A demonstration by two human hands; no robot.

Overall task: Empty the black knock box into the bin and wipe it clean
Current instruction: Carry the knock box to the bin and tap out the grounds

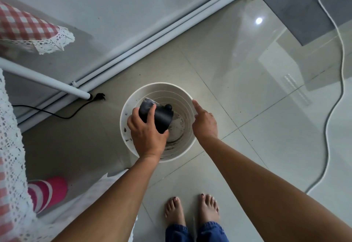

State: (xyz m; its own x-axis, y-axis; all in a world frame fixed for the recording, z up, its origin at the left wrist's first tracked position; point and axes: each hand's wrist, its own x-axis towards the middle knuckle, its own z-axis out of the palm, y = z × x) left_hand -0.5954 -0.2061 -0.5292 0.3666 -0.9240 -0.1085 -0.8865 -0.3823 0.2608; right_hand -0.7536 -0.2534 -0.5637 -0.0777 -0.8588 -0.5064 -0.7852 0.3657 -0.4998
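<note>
My left fingers [150, 114] wrap the tilted black plastic knock box [159, 117] over the round white plastic bin [187, 93]; right fingers [197, 105] loose, forefinger extended at the rim. Overtilting could spill grounds outside.

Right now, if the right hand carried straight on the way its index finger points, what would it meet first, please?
Probably the bin's rim: the right hand points up-left, its fingertip just at that white edge. Beyond lies the open bin, though depth is hard to judge from above.

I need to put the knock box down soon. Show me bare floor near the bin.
Bare tile lies right of the round white plastic bin, up to the white cable. Left of it is crowded: a black plug, white table leg.
</note>
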